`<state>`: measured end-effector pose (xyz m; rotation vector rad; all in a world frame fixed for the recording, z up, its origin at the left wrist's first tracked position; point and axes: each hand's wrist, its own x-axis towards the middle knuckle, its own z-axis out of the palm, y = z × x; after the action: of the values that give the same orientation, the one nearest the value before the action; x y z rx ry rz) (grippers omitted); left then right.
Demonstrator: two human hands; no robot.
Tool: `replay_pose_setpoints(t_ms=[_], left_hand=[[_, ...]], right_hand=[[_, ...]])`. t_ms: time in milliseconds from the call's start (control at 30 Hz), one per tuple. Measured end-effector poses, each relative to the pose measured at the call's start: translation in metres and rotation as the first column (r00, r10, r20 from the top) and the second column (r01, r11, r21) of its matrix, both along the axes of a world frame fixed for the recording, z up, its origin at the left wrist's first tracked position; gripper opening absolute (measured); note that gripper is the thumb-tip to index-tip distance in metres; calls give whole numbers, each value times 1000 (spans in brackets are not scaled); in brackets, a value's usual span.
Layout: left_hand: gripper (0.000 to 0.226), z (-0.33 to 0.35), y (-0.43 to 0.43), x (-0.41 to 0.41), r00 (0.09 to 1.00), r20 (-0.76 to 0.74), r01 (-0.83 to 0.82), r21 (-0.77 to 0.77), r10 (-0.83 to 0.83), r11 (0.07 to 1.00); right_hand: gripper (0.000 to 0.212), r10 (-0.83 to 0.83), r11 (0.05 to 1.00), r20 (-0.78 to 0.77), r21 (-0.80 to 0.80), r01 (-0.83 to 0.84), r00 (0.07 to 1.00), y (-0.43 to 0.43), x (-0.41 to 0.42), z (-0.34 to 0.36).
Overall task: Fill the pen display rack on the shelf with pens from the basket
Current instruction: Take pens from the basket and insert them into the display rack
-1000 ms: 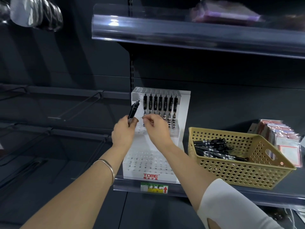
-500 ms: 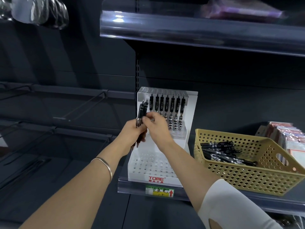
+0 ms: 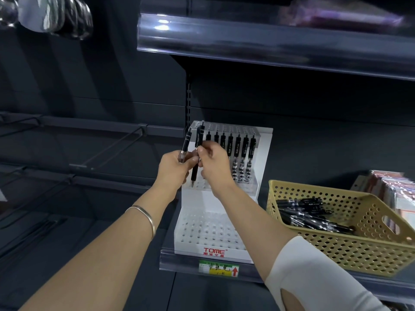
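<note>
Gripping a spare pen [image 3: 185, 143] in the curled left hand [image 3: 174, 169], cap toward 12 o'clock. Pinching a second pen [image 3: 195, 175] in the right hand [image 3: 214, 163] fingertips, axis near upright, tip aiming at 6 o'clock, just above the rack's [image 3: 208, 198] free left holes, with the basket [image 3: 359, 250] at 4 o'clock.

The upper tier of the pen display rack [image 3: 263, 153] is blocked from centre to 3 o'clock by standing pens [image 3: 237, 151]. Its 9 o'clock corner is crowded by the left hand [image 3: 173, 170] gripping a black pen [image 3: 185, 143] and the right hand [image 3: 213, 163] pinching a second pen [image 3: 195, 175]. The lower tier [image 3: 202, 230] at 6 o'clock is left open, with the yellow basket [image 3: 359, 250] close at 4 o'clock.
</note>
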<state>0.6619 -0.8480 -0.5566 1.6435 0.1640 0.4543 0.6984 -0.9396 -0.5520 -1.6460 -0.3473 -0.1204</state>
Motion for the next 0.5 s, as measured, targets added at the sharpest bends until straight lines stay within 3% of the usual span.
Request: replay_pose_setpoints(t_ms=[367, 500], left_hand=[[10, 11, 9, 17, 999, 33, 3, -14, -2, 1000], [16, 17, 9, 26, 994, 78, -75, -51, 79, 996]], right_hand=[[23, -24, 1000, 39, 15, 23, 999, 3, 7, 11], [24, -204, 976, 135, -46, 212, 970, -7, 12, 2]])
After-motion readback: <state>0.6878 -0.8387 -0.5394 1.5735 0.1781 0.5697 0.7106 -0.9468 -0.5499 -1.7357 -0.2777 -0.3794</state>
